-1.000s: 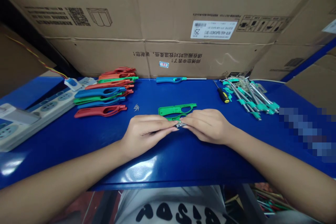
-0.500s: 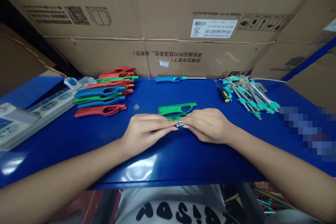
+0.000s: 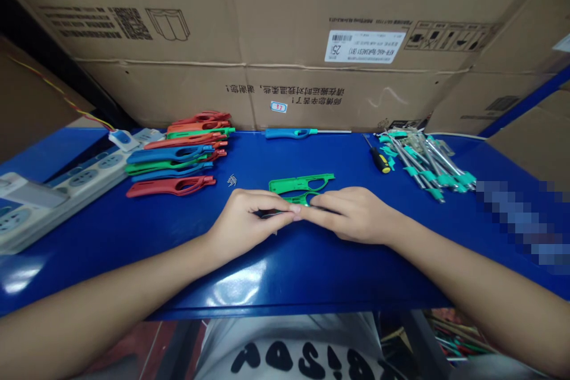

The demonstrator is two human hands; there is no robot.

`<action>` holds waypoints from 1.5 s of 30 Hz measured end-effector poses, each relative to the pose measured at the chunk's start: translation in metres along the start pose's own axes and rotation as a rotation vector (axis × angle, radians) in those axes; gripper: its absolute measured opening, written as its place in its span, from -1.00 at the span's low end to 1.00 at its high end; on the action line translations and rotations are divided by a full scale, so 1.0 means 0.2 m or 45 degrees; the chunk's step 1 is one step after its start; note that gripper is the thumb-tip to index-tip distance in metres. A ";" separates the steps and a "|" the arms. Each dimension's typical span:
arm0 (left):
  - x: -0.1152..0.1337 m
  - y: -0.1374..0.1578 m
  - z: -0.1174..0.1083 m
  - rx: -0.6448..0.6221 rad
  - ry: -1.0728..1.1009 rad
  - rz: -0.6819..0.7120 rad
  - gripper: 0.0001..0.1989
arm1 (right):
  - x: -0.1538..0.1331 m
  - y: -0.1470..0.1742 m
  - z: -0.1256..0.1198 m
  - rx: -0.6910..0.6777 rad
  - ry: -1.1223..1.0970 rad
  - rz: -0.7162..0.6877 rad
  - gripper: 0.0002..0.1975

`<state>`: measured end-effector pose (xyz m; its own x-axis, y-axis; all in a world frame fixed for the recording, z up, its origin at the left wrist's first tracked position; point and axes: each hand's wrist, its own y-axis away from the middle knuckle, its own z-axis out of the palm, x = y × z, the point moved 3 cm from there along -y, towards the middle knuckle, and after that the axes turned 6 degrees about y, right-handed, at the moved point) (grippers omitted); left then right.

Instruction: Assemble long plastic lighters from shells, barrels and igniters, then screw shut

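Observation:
My left hand [image 3: 249, 217] is closed, thumb and fingers pinched around a small part that is mostly hidden; a dark sliver shows inside the grip. My right hand [image 3: 356, 214] has its fingers drawn together, tips touching the left thumb tip; what they hold, if anything, is hidden. Just beyond the hands lies a green lighter handle shell half [image 3: 285, 184] with a finger loop. A second green shell half [image 3: 305, 198] sits nearer, partly covered by my fingers. Left of these is a little pile of screws [image 3: 232, 180].
Several red, blue, orange and green lighter handles [image 3: 178, 156] are stacked left, beside a power strip [image 3: 84, 181]. A blue lighter [image 3: 287, 133] lies at the back. A screwdriver [image 3: 379, 159] and metal lighter tubes [image 3: 430, 163] are on the right. A cardboard box [image 3: 285, 80] stands behind.
The small metal part that showed between my fingertips is now hidden. My right fingers have stretched across to the left thumb tip. The shell halves lie as before.

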<state>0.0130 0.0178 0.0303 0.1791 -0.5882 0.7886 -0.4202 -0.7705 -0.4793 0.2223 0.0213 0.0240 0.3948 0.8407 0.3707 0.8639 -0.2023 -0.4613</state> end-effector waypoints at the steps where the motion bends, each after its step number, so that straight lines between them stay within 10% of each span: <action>1: -0.01 0.00 0.00 0.011 0.046 -0.094 -0.95 | 0.00 0.00 0.00 -0.035 0.014 -0.012 -0.56; 7: -0.06 0.00 0.03 -0.026 0.384 -0.452 -0.87 | 0.02 -0.02 -0.03 -0.060 -0.063 0.005 -0.55; 14: -0.09 0.01 0.04 -0.059 0.373 -0.347 -0.50 | 0.14 0.01 -0.05 0.076 -0.499 0.387 -0.66; 24: -0.02 0.01 0.00 -0.030 -0.284 0.199 -0.68 | 0.28 0.12 0.02 -0.729 -1.599 0.841 -0.69; 45: -0.13 -0.03 0.02 -0.238 -0.493 0.213 -0.89 | 0.30 0.14 0.02 -0.789 -1.540 0.862 -0.71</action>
<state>0.0148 0.0363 0.0106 0.3996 -0.7765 0.4873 -0.6183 -0.6207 -0.4821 0.2691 0.0682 0.0304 0.5389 0.3373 -0.7719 0.7433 -0.6216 0.2472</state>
